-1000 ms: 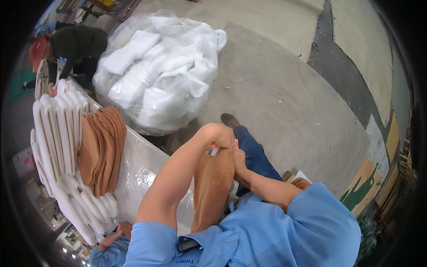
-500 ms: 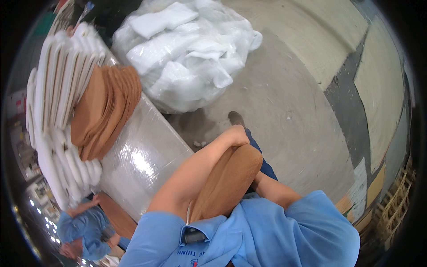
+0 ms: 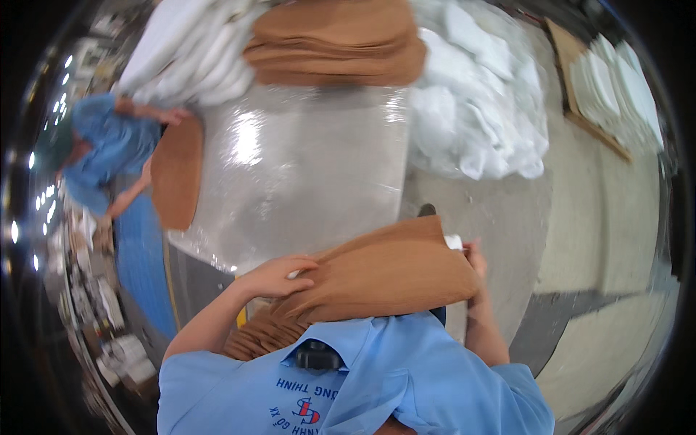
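Brown cover (image 3: 391, 279) between both hands (image 3: 279, 277)

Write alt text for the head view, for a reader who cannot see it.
A person in a light blue shirt holds a tan cushion cover at both ends, left hand and right hand, over a table wrapped in shiny plastic. Beyond it lie a stack of tan covers and white cushion inserts; a co-worker bends at the left.

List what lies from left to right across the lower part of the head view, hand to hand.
Left hand → brown cover held between both hands → white insert showing at the cover's right corner → right hand.
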{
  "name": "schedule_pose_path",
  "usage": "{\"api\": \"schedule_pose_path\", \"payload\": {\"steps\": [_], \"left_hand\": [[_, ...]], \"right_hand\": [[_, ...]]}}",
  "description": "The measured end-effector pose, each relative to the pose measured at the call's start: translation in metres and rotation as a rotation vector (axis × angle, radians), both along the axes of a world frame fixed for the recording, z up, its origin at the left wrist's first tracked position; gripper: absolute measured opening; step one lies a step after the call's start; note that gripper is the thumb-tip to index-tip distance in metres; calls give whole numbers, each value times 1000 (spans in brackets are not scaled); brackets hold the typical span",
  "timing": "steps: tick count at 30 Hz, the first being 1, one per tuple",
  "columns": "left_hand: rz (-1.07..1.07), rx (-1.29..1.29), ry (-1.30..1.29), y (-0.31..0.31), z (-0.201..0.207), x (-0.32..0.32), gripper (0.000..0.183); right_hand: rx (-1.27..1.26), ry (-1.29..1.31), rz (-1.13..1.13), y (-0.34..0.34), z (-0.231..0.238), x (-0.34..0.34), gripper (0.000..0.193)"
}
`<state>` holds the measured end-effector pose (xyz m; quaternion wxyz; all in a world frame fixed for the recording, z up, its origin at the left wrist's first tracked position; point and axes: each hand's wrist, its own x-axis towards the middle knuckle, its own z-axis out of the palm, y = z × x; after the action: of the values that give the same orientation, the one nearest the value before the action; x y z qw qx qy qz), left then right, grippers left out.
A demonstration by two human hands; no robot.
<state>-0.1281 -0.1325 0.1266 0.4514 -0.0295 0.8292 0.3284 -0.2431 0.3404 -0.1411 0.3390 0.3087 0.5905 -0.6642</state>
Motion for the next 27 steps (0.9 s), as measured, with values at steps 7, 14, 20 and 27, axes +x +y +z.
{"api": "schedule_pose_path", "payload": {"steps": [7,14,20,27], "left_hand": [[1623,736,-169,34,-50,170,64],[2124,1388,166,124,-106,172,60],[1753,1089,388,133,-100,94,57],[1252,901,862,66,5,-57,51]], "right_hand": [[254,147,1307,-108,117,-112,79],[191,208,1433,-139,94,-54,61],[7,408,1046,-145,125,-42,59],[-314,697,366,-222,131,-17,52]]}}
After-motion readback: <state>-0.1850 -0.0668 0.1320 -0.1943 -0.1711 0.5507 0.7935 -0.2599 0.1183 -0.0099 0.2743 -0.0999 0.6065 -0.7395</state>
